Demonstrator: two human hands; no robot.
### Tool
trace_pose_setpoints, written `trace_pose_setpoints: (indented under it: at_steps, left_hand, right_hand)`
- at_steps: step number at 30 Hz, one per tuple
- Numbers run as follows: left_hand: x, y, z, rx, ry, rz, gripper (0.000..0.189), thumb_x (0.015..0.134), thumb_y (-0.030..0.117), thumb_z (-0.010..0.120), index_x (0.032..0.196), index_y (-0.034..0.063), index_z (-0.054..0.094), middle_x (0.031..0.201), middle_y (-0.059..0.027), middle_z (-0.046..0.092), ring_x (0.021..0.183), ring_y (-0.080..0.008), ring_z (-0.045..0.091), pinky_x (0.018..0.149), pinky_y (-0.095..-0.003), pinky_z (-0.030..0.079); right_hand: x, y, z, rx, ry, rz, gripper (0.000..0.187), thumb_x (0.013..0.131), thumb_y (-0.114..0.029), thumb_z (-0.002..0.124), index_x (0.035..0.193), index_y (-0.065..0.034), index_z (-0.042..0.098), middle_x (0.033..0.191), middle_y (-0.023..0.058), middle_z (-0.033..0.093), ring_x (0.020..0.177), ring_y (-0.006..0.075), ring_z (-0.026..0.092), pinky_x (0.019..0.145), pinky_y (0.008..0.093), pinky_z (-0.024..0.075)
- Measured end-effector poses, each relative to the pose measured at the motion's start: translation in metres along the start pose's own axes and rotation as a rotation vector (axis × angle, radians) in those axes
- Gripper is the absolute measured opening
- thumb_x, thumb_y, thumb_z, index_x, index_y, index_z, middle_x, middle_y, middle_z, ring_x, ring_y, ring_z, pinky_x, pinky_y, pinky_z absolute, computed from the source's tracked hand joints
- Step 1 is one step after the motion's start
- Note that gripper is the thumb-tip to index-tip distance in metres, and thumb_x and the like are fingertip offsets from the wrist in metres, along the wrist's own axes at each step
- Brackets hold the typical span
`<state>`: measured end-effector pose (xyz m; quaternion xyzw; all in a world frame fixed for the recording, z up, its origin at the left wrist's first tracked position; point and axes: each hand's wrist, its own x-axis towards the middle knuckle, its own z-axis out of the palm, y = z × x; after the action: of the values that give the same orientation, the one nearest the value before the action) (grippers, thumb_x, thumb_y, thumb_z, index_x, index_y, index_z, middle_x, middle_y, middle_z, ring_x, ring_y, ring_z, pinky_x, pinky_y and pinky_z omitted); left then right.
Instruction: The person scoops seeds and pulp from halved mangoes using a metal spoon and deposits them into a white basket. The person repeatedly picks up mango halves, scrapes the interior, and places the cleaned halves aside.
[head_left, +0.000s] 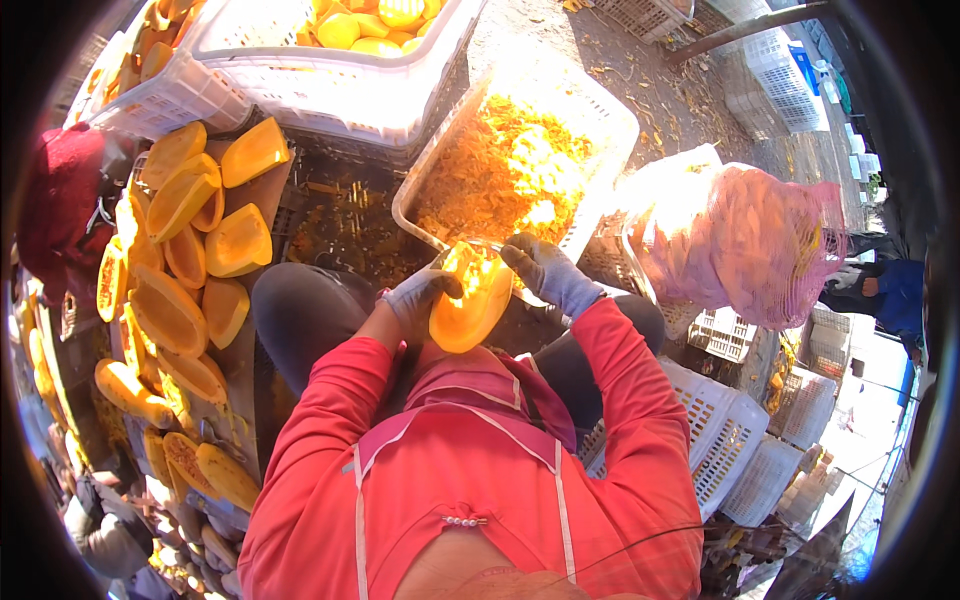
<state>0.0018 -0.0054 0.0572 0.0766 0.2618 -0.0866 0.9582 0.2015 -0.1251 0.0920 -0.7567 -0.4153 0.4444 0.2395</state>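
A halved orange squash (472, 307) is held over my lap, its stringy inside facing up at the far end. My left hand (421, 291), in a grey work glove, grips its left edge with the thumb on the rim. My right hand (546, 268), in a similar glove with a dirty palm side, is at the squash's upper right with fingers bent; a thin shiny edge shows beside it, but whether it is a tool is unclear. Just beyond both hands, a white plastic crate (420, 176) holds a heap of orange squash pulp and strings (510, 165).
Squash halves (169, 311) lie piled on a board at left. A white crate (315, 94) of peeled pieces stands at upper left. A pink mesh sack (750, 232) stands at right, with stacked crates (720, 435) below. At far left is another person's red sleeve (64, 202).
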Motion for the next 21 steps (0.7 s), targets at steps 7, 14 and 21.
trace_pose_setpoints:
  at_steps: [7,14,21]
  left_hand:
    - [0.016,-0.008,-0.031,-0.064,-0.009,-0.049,0.071,0.07,-0.005,0.056,0.138,0.0147,0.045,0.119,-0.0147,0.062,0.104,-0.032,0.064,0.091,-0.0437,0.054]
    - [0.006,0.004,-0.003,0.012,0.071,-0.004,0.072,0.072,-0.003,0.062,0.139,0.013,0.045,0.115,-0.0113,0.063,0.103,-0.0265,0.064,0.088,-0.0414,0.054]
    - [0.031,-0.009,-0.079,0.397,0.175,0.061,0.057,0.074,0.0,0.066,0.128,0.01,0.052,0.106,-0.0061,0.065,0.095,-0.0191,0.064,0.086,-0.033,0.053]
  right_hand:
    - [0.013,-0.004,-0.008,-0.142,-0.166,0.132,0.073,0.078,-0.061,0.069,0.118,-0.0004,0.06,0.107,0.0193,0.067,0.101,0.0312,0.065,0.088,0.0382,0.0485]
    - [0.034,-0.031,-0.038,-0.598,-0.339,-0.074,0.04,0.083,-0.035,0.068,0.106,-0.0031,0.059,0.098,0.0193,0.068,0.095,0.0366,0.066,0.081,0.0452,0.0504]
    - [0.059,0.012,-0.042,-0.795,-0.145,-0.361,0.025,0.084,-0.019,0.061,0.107,-0.0112,0.058,0.083,0.0136,0.066,0.082,0.0351,0.065,0.071,0.0471,0.0478]
